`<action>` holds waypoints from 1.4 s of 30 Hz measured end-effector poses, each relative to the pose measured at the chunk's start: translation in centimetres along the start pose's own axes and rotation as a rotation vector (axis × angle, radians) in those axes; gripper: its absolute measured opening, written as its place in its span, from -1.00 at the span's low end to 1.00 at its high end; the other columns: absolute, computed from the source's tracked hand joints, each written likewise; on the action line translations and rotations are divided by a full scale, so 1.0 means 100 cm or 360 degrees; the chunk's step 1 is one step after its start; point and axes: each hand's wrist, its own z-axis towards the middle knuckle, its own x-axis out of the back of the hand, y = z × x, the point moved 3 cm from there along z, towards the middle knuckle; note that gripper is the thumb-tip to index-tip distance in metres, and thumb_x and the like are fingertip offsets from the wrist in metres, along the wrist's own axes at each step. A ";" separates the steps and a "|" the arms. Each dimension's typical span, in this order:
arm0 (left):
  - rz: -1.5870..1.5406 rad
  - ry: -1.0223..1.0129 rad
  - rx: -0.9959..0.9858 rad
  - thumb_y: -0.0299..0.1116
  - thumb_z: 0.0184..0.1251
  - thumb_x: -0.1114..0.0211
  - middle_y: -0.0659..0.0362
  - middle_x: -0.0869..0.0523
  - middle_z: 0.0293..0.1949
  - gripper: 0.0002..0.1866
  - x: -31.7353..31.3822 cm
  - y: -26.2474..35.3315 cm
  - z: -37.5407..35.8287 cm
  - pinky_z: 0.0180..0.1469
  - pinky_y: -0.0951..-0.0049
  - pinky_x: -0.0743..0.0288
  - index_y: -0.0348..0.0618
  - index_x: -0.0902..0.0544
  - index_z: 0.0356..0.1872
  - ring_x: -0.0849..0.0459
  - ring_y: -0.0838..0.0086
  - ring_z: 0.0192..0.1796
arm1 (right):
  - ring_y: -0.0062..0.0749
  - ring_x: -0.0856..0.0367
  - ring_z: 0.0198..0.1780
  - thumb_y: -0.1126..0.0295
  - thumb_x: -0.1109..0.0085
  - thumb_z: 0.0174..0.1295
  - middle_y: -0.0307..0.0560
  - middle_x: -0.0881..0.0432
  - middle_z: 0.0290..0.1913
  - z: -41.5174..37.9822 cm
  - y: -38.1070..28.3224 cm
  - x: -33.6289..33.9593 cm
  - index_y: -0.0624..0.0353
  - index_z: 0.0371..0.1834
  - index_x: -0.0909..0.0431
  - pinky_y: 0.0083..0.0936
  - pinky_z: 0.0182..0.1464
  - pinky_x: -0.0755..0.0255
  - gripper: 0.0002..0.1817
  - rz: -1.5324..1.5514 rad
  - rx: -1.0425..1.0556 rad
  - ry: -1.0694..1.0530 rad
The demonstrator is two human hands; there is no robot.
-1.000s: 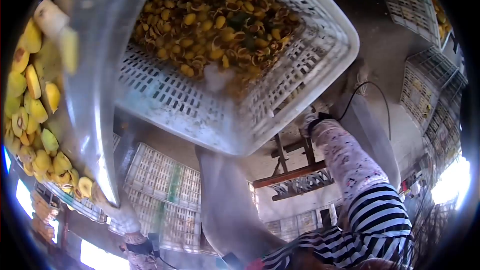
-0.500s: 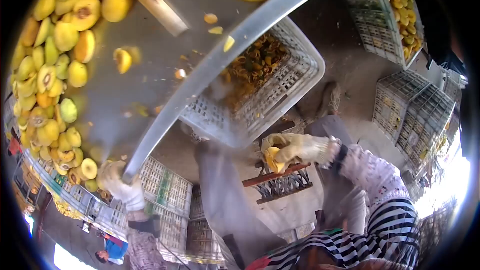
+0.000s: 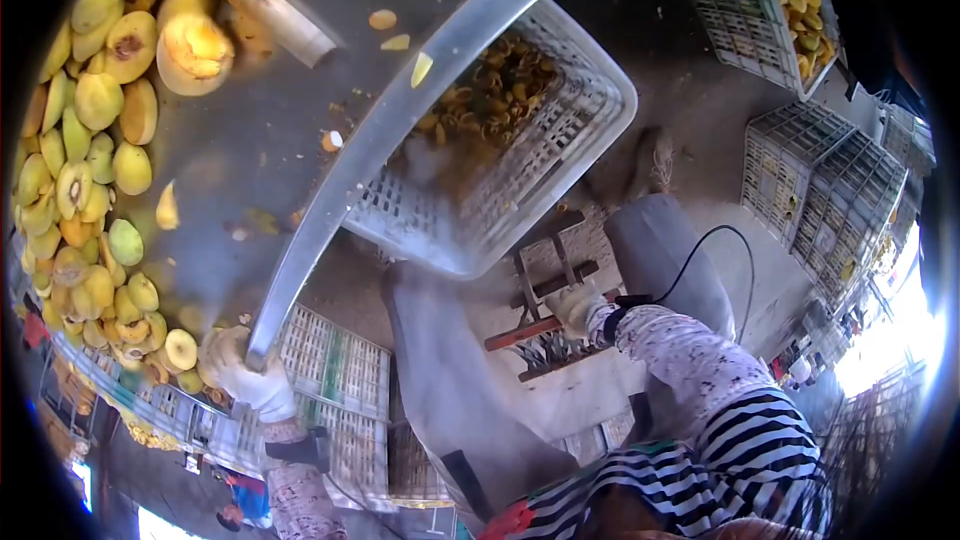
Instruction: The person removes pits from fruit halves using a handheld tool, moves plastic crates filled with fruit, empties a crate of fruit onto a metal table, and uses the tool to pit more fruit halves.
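The left hand, in a pale fabric glove, is gripping the rim of the metal tabletop, its fingers curling tight over the edge beside a halved yellow fruit. The right hand, also gloved, is reaching down toward a small wooden stool below the tabletop; most of it is hidden behind the wrist and the flowered sleeve, so whether its fingers are apart or together cannot be told.

The tabletop is smooth, dull grey sheet metal with a rolled rim, wet and scattered with small scraps of peel. Along its far side is lying a long heap of fruit halves, yellow to greenish, many showing a brown pit hollow. A knife with a pale rounded wooden handle is lying near the top of the tabletop, well apart from both hands, just beside a large peeled fruit.

Under the rim, a white slatted plastic crate is holding brownish-yellow pits and peelings. More crates are standing on the floor. The picture is strongly curved and its edges are dark, cutting off the outer crates.
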 end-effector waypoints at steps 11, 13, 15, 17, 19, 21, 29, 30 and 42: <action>-0.0085 0.0149 0.0014 -0.05 0.00 -0.40 0.11 -0.65 -0.19 -0.62 -0.003 -0.009 -0.005 0.30 -0.13 -0.32 0.00 -0.60 -0.20 -0.60 0.01 0.08 | -0.06 -0.77 -0.35 0.29 -0.23 0.11 -0.12 -0.74 -0.45 -0.016 0.005 0.089 -0.05 -0.43 -0.74 -0.14 -0.36 -0.59 -0.89 -0.0287 0.0483 0.0513; -0.0021 0.0039 0.0166 -0.14 -0.05 -0.40 0.11 -0.65 -0.16 -0.64 0.011 0.001 0.000 0.46 -0.18 -0.17 0.02 -0.59 -0.19 -0.57 0.05 0.16 | -0.06 -0.78 -0.31 0.29 -0.29 0.10 -0.09 -0.74 -0.43 -0.041 0.002 0.113 -0.04 -0.37 -0.73 -0.19 -0.34 -0.62 -0.91 -0.0271 0.0571 0.0719; -0.0101 0.0033 0.0253 -0.28 -0.10 -0.41 0.11 -0.64 -0.20 -0.70 0.025 0.004 0.005 0.31 -0.14 -0.28 0.02 -0.57 -0.28 -0.57 0.08 0.14 | -0.08 -0.77 -0.22 0.15 -0.35 0.09 -0.09 -0.76 -0.33 -0.050 -0.005 0.126 -0.01 -0.27 -0.72 -0.11 -0.16 -0.59 -0.78 -0.0521 0.0319 0.0534; -0.0098 0.0173 0.0196 -0.26 -0.05 -0.43 0.13 -0.60 -0.28 -0.77 0.040 0.007 0.013 0.22 -0.18 -0.29 0.04 -0.53 -0.42 -0.57 0.12 0.04 | -0.11 -0.65 0.05 0.14 -0.35 0.05 -0.10 -0.70 -0.09 -0.082 -0.039 0.153 -0.04 -0.08 -0.66 -0.01 0.17 -0.38 -0.64 -0.0676 0.0173 0.0646; -0.0067 0.0282 0.0165 -0.22 -0.07 -0.43 0.11 -0.57 -0.23 -0.69 0.055 0.004 0.015 0.23 -0.23 -0.29 0.01 -0.52 -0.31 -0.52 0.12 0.07 | 0.06 -0.61 0.09 0.08 -0.36 0.06 0.06 -0.65 0.00 -0.117 -0.068 0.160 0.04 -0.03 -0.62 0.01 0.22 -0.37 -0.55 -0.0550 0.0264 0.0862; -0.0166 0.0119 0.0153 -0.19 -0.11 -0.44 0.12 -0.57 -0.19 -0.62 0.055 0.001 0.007 0.38 -0.21 -0.23 -0.02 -0.55 -0.23 -0.51 0.16 0.12 | -0.01 -0.59 0.15 -0.02 -0.38 0.07 0.10 -0.64 0.06 -0.148 -0.068 0.124 0.07 0.02 -0.61 0.02 0.23 -0.38 -0.47 -0.0263 0.0093 0.0991; -0.0115 -0.0124 0.0020 -0.26 -0.20 -0.40 0.02 -0.64 -0.28 -0.80 0.100 0.008 0.002 0.22 -0.18 -0.33 -0.04 -0.64 -0.48 -0.55 -0.01 0.00 | -0.09 -0.55 0.25 -0.03 -0.30 0.17 0.06 -0.62 0.15 -0.221 -0.066 0.098 0.07 0.10 -0.59 -0.02 0.28 -0.38 -0.47 -0.0343 0.0235 -0.0149; -0.0117 -0.0065 -0.0038 -0.23 -0.08 -0.39 0.06 -0.63 -0.28 -0.79 0.106 0.013 0.000 0.27 -0.17 -0.31 -0.05 -0.60 -0.43 -0.53 0.05 0.04 | -0.10 -0.55 0.26 -0.04 -0.29 0.19 0.06 -0.62 0.16 -0.221 -0.063 0.098 0.07 0.11 -0.59 -0.02 0.29 -0.38 -0.47 -0.0348 0.0243 -0.0273; -0.0130 -0.0063 -0.0064 -0.32 0.04 -0.35 0.09 -0.59 -0.29 -0.82 0.110 0.024 0.006 0.33 -0.14 -0.31 -0.01 -0.52 -0.36 -0.59 0.14 -0.07 | -0.05 -0.69 0.07 0.14 -0.33 0.14 0.07 -0.72 -0.05 -0.128 -0.051 0.172 0.01 -0.08 -0.70 -0.08 0.13 -0.53 -0.68 -0.0279 0.0525 0.0907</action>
